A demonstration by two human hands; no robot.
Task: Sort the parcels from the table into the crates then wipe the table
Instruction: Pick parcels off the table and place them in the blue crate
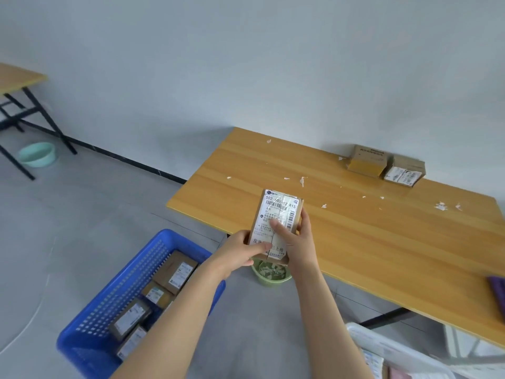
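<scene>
Both hands hold a small cardboard parcel (276, 212) with a white shipping label, raised over the near left edge of the wooden table (369, 236). My left hand (240, 254) grips its lower left side. My right hand (296, 237) grips its right side, thumb on the label. Two more parcels, one brown (367, 160) and one labelled (405, 170), lie at the table's far edge by the wall. A blue crate (95, 318) with several parcels stands on the floor at lower left. A white crate (396, 351) shows at lower right.
White paper scraps (302, 181) are scattered over the tabletop. A green bin (269, 272) with scraps stands on the floor under the parcel. A purple cloth (497, 292) lies at the table's right edge. Far left, another table (16, 77) stands over a teal basin (37, 154).
</scene>
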